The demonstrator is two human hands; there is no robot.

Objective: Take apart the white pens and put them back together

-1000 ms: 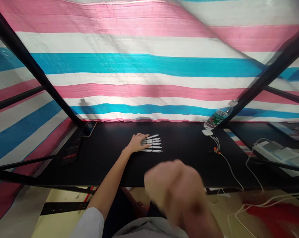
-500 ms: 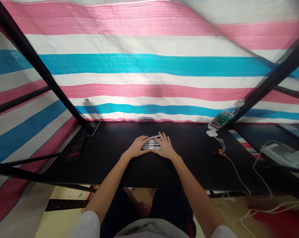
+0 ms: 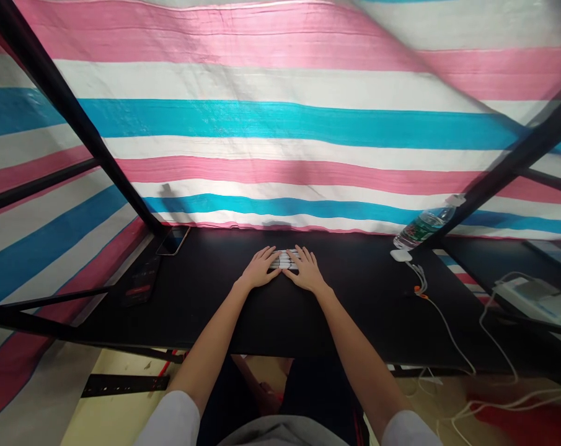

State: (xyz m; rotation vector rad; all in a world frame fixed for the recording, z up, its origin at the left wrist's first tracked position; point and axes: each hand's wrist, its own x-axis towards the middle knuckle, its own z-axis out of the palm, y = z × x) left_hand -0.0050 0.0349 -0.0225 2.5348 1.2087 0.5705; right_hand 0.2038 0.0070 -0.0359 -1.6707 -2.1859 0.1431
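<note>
Several white marker pens (image 3: 287,259) with dark marks lie side by side in a row on the black table (image 3: 280,316). My left hand (image 3: 260,267) is closed about the left end of the row, its thumb at the near edge and its fingers reaching over to the far side. At the right end, my right hand (image 3: 305,267) grips the row in the same way. Both thumbs almost meet at the front. The pens' outer ends are hidden under my fingers.
A phone (image 3: 173,240) and a dark packet with red print (image 3: 141,286) lie at the left. On the right are a water bottle (image 3: 424,228), a white charger (image 3: 401,255) with cables and a white box-like device (image 3: 531,298). Black posts (image 3: 59,99) frame the table before a striped sheet (image 3: 280,124).
Both hands and the row of pens have shifted slightly away from me across the table. The view has tilted a little.
</note>
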